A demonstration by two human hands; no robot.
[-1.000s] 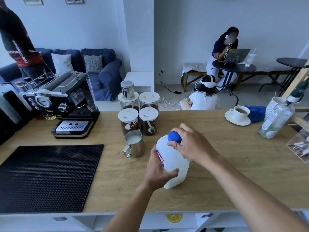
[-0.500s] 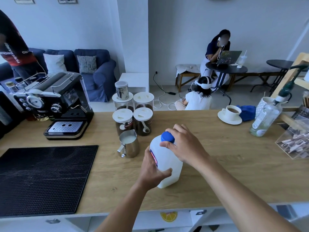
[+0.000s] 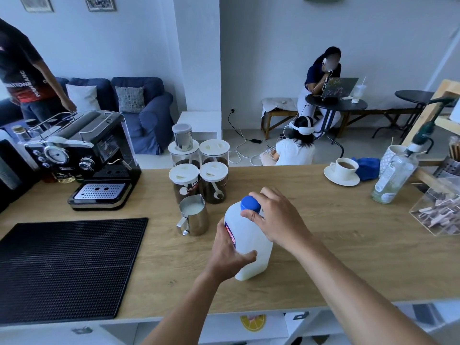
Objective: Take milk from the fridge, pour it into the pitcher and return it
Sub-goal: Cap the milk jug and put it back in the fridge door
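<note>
Scene: A person stood at a wooden counter [image 3: 323,257] with a white milk jug [image 3: 251,247] between both hands, a café room behind.

Left hand: The left hand [image 3: 230,255] was wrapped round the jug's lower body, thumb across its near face, steadying it on the counter.

Right hand: The right hand [image 3: 278,220] was closed over the blue cap [image 3: 250,203], thumb and fingers pinching its rim; whether it was tightening or loosening could not be told.

Jug position: It stood on the counter near the front edge, just right of the steel pitcher [image 3: 193,215] and apart from it.

Jug axis: Its long axis ran roughly upright, leaning slightly in the wide-angle view, with the capped neck pointing up and away from the camera, base on the wood, red label facing left.

Pitcher: It held white liquid, apparently milk, well up its wall, handle turned toward the person.

Done, by the look of it: Milk fetched and poured, judging by the filled pitcher and the cap seated on the jug.

Left to do: Finish closing the cap, if that was the step, then carry the jug back to the fridge, which was not in view.

Surroundings: An espresso machine [image 3: 84,155] and lidded coffee jars [image 3: 199,170] stood behind the pitcher; a black rubber mat [image 3: 62,270] lay to the left.
</note>
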